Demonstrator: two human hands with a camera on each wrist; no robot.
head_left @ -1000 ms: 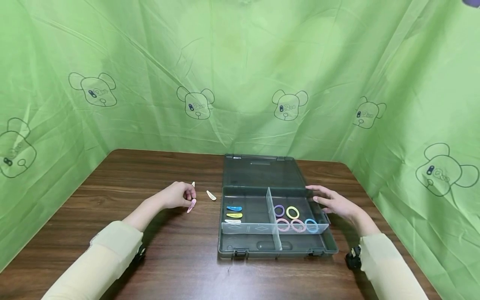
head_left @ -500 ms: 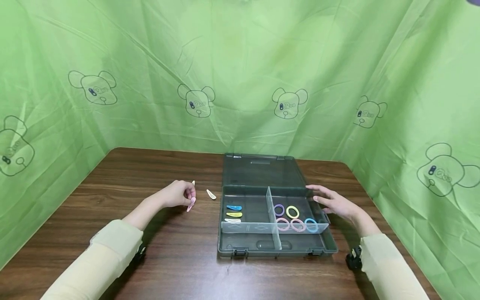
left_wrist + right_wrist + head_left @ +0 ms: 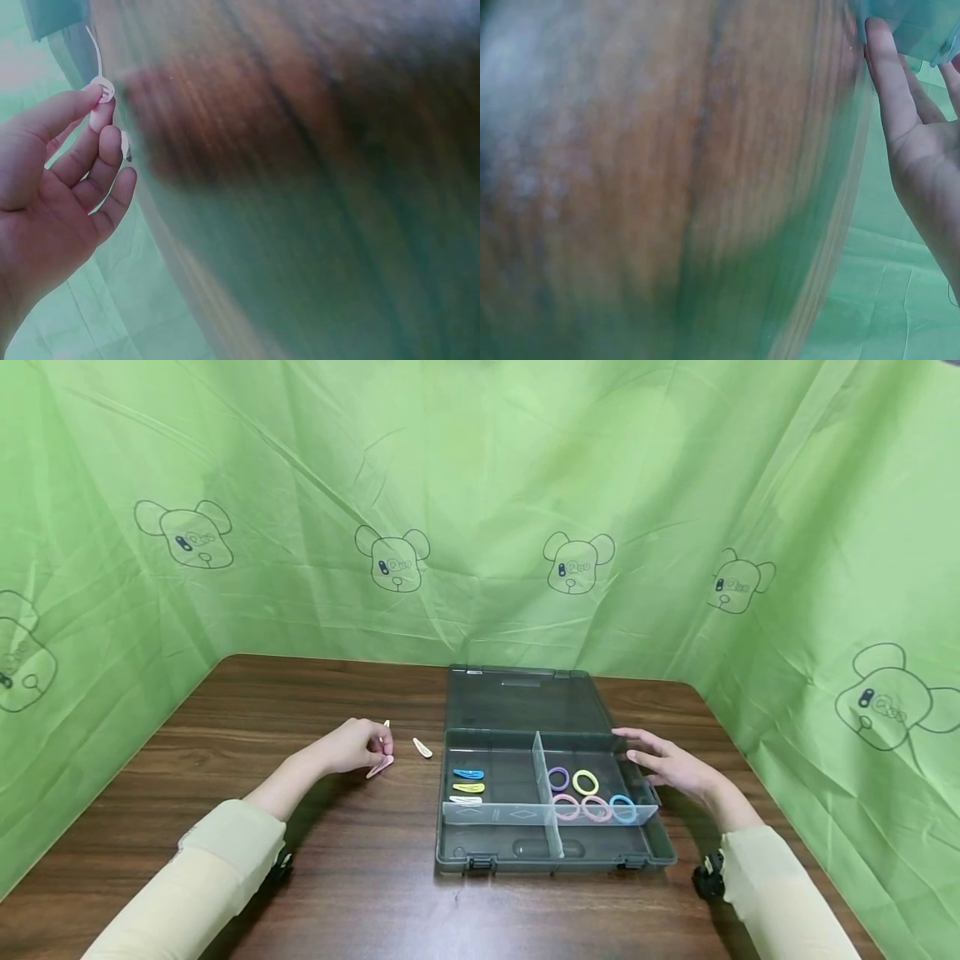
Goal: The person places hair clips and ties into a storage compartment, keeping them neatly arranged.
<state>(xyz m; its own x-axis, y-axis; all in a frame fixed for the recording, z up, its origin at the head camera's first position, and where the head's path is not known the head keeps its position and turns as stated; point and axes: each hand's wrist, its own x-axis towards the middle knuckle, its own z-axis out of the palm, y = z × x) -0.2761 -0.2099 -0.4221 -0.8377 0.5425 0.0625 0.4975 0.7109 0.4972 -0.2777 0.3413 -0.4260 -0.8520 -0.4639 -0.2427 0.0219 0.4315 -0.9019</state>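
Between thumb and fingertips, my left hand (image 3: 352, 747) pinches a pink snap hair clip (image 3: 380, 767) low over the table, left of the box. The left wrist view shows this hair clip (image 3: 106, 88) at the thumb tip, partly covered. A cream hair clip (image 3: 422, 748) lies on the table to the right of those fingers, and another pale one (image 3: 387, 724) shows just behind them. My right hand (image 3: 671, 766) rests relaxed fingers on the right side of the open grey organizer box (image 3: 555, 867). In the right wrist view its fingers (image 3: 889, 75) reach along the box wall.
Blue (image 3: 468, 774), yellow (image 3: 468, 787) and white hair clips (image 3: 466, 800) lie in a row in the box's back left compartment. Several colored hair ties, one of them yellow (image 3: 586, 783), lie in the back right one. The lid (image 3: 528, 702) leans back toward the green curtain (image 3: 480, 610).
The pink hair clip has turned in my left fingers, from steep to a flatter slant. The right hand and the box have stayed in place.
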